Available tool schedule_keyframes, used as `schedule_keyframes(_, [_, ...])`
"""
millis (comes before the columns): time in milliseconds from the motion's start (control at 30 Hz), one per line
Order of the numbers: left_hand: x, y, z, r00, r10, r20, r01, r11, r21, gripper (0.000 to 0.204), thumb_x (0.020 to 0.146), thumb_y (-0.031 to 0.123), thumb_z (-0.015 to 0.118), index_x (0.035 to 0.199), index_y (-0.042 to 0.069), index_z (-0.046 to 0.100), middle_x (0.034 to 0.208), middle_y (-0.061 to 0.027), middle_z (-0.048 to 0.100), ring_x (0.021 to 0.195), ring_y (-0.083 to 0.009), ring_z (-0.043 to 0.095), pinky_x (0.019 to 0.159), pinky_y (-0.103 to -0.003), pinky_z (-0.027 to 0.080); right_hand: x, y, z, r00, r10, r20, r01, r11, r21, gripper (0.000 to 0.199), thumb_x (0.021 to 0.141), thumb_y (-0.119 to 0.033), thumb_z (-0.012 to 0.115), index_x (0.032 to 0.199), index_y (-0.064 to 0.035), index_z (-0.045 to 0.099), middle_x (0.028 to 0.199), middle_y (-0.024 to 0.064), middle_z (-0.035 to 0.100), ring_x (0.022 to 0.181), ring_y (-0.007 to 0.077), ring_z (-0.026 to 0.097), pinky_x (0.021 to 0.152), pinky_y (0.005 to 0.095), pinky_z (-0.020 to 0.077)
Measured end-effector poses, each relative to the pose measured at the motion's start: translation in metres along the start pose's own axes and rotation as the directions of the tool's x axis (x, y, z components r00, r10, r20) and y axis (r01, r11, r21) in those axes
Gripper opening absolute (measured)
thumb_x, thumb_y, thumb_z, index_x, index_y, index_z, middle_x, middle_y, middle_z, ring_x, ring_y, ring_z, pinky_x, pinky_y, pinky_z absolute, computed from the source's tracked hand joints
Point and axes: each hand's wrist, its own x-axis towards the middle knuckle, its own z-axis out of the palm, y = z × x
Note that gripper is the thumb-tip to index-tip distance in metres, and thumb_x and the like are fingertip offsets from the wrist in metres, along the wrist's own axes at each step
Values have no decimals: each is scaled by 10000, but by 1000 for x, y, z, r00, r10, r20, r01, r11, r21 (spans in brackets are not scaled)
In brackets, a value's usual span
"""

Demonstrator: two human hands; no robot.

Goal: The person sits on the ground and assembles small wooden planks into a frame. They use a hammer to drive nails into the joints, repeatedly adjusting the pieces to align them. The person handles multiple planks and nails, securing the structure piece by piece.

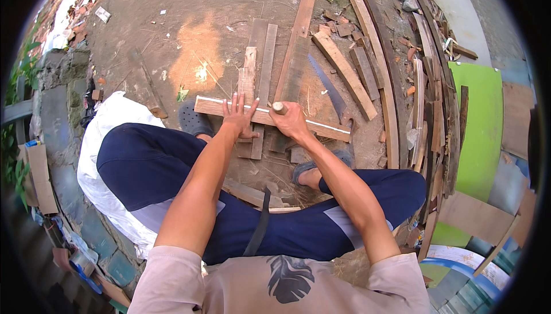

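A narrow wooden plank [215, 106] with a white strip along its far edge lies crosswise between my feet, over other boards. My left hand [238, 120] rests flat on it, fingers spread. To the right, my right hand [291, 121] is closed around a pale round wooden handle [279, 108], its end pointing up. The rest of that tool is hidden by the hand, so its kind does not show. Beneath the plank are several boards [266, 67] pointing away from me. A handsaw [328, 89] lies to the right, its handle near the plank's right end.
Long timbers [383, 93] and a scrap pile run along the right, beside a green panel [479, 119]. Short wood offcuts [344, 30] lie ahead. Sawdust [195, 50] covers a patch of ground. A white sack [94, 165] and a low block wall [57, 107] are on the left.
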Motion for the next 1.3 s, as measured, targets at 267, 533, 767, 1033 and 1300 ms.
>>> schedule_keyframes(267, [3, -7, 9, 996, 49, -77, -50, 999, -17, 1243, 734, 738, 698, 1620, 269, -37, 1646, -267, -136, 1510, -471, -163, 1154, -697, -56, 25, -8, 9, 998, -8, -61, 12, 998, 69, 210, 811, -223, 662, 821, -22, 721, 675, 161, 685, 605, 242, 665, 593, 403, 510])
schedule_keyframes(533, [4, -7, 9, 998, 45, -42, -46, 998, -32, 1305, 709, 732, 733, 1603, 317, -122, 1646, -266, -140, 1509, -472, -166, 1151, -695, -58, 31, 39, -39, 902, 374, -215, 33, 437, 899, 187, 818, -92, 630, 683, -45, 510, 618, 54, 499, 506, 163, 502, 544, 342, 455])
schedule_keyframes(767, [8, -8, 11, 997, 47, -60, -48, 999, -21, 1315, 697, 743, 735, 1604, 316, -116, 1647, -263, -139, 1512, -465, -162, 1155, -690, -51, 15, 19, -28, 861, 434, -265, -258, 823, 507, 197, 828, -147, 635, 668, -51, 571, 581, 25, 566, 512, 142, 536, 511, 319, 413])
schedule_keyframes(1033, [-1, -2, 4, 999, 10, -42, -11, 999, -31, 1257, 735, 703, 734, 1607, 339, -94, 1666, -210, -134, 1529, -410, -160, 1174, -655, -69, 37, 15, 6, 751, 568, -338, -403, 799, 447, 263, 809, -244, 718, 729, -14, 617, 615, 43, 556, 553, 155, 504, 543, 349, 392])
schedule_keyframes(1300, [0, -1, 2, 1000, 2, -25, -3, 999, -44, 1262, 733, 674, 756, 1602, 356, -103, 1666, -207, -139, 1530, -404, -167, 1171, -659, -67, 57, -1, -4, 736, 631, -247, -360, 673, 646, 252, 798, -212, 710, 690, -20, 587, 589, 47, 544, 514, 138, 500, 501, 311, 405])
